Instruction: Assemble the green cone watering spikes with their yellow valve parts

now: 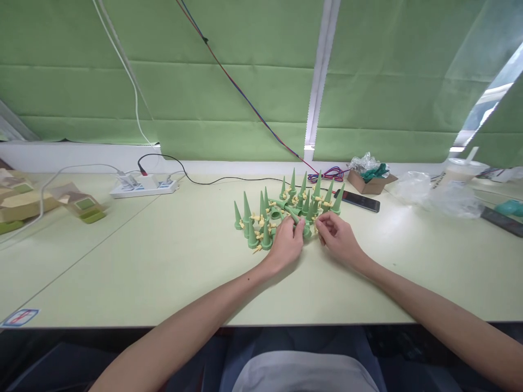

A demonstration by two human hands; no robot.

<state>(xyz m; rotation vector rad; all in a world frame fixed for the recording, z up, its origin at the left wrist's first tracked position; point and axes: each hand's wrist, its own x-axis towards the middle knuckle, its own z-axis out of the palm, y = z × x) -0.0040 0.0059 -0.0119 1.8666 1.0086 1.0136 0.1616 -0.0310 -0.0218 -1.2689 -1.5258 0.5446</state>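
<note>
A cluster of green plastic cones (247, 209) stands on the table in front of me, tips upward, with small yellow pieces (257, 249) among their bases. My left hand (287, 242) is closed at the front of the cluster, thumb and fingers on a green cone (295, 218) that lies tilted. Just right of it, my right hand (337, 238) has thumb and forefinger pinched at a small yellow piece (316, 224), mostly covered by the fingertips. More green parts lie between the upright cones, partly hidden by my left hand.
Behind the cones are a black phone (358, 201), a bundle of red and blue wire (333, 174) and a cardboard box (370, 183). A lidded cup (461, 170) and plastic bags stand right. At left are a power strip (145, 188) and opened cartons (30, 204).
</note>
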